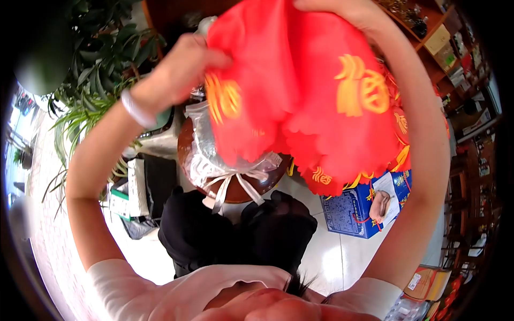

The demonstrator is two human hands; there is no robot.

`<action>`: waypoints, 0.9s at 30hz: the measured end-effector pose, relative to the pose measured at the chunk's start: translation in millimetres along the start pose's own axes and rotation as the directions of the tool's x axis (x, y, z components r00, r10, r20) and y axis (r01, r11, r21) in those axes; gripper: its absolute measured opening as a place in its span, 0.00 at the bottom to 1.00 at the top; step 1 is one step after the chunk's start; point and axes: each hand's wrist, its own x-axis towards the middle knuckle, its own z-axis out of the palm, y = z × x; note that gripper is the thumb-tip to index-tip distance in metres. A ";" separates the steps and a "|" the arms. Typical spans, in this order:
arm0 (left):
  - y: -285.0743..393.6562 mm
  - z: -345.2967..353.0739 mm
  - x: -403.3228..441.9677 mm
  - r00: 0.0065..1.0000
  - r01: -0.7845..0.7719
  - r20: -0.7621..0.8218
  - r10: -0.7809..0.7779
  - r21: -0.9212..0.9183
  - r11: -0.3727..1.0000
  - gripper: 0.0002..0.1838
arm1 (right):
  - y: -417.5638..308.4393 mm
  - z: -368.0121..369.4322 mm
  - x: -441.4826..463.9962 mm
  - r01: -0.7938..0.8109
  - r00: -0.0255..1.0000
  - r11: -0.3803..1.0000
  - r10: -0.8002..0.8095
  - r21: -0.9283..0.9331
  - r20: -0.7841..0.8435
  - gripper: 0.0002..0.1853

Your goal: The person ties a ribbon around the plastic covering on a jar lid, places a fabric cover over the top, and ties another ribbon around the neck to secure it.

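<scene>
A red cloth (pixel 316 80) with yellow printed characters hangs spread out in front of me, raised over a round brown stool. My left hand (pixel 195 61) pinches its left edge, blurred by motion. At the top of the frame my right hand (pixel 326 5) is at the cloth's upper edge, partly cut off, with its fingers mostly hidden. Behind and below the cloth, a clear plastic bag (pixel 206 144) with white ribbons lies on the stool (pixel 187 144). More red items with yellow print show behind the cloth at the right, above a blue box.
The blue box (pixel 348 211) stands on the tiled floor at the right. Green plants (pixel 91 107) are at the left, near a black bag (pixel 160 184) with a white item. Wooden shelves (pixel 428 32) line the right side. My black-clad legs (pixel 235 230) are below the stool.
</scene>
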 end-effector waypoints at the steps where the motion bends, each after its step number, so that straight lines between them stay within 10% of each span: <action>1: 3.2 -19.1 10.4 0.995 -0.071 -0.061 0.074 0.052 0.996 0.12 | -0.1 -8.9 2.9 0.072 0.993 0.983 -0.054 -0.170 0.103 0.13; 4: 22.7 -78.0 39.1 0.918 -0.084 -0.362 0.164 0.228 0.970 0.11 | 6.9 -36.4 18.9 0.143 0.975 0.594 0.051 -0.792 0.214 0.17; 7: 62.6 -109.2 46.0 0.716 -0.141 -0.474 0.513 0.621 0.771 0.07 | 63.1 -55.0 44.5 0.131 0.979 0.395 -0.199 -0.909 0.055 0.15; 8: 79.0 -107.6 40.2 0.689 -0.172 -0.488 0.536 0.608 0.775 0.07 | 65.1 -57.9 45.8 0.133 0.978 0.396 -0.203 -0.908 0.054 0.15; 10: 97.2 -111.0 30.5 0.600 -0.263 -0.364 0.713 0.751 0.605 0.08 | 70.8 -59.6 49.9 0.139 0.943 0.857 -0.267 -0.496 -0.198 0.11; 12: 103.9 -90.7 18.5 0.407 -0.348 -0.109 0.907 0.900 0.264 0.08 | 64.2 -59.5 39.0 0.173 0.956 0.969 -0.209 -0.178 -0.209 0.09; 13: 120.3 -87.3 0.3 0.681 -0.140 -0.184 0.709 0.917 0.373 0.11 | 61.1 -59.1 29.5 0.131 0.969 0.978 -0.162 -0.165 -0.189 0.09; 14: 126.9 -101.8 -5.5 0.842 -0.153 0.079 0.534 0.983 0.096 0.15 | 61.2 -58.5 23.6 0.088 0.979 0.985 -0.113 -0.151 -0.168 0.10; 17: 110.0 -129.9 -10.7 0.960 -0.032 -0.024 0.280 0.981 0.192 0.13 | 91.0 -60.1 19.1 0.028 0.997 0.983 -0.013 -0.182 0.081 0.17; 27: -3.0 -83.0 -94.8 0.829 -0.041 0.274 -0.487 0.899 0.437 0.08 | 192.2 24.1 -90.7 -0.220 0.962 0.975 0.214 0.017 0.167 0.14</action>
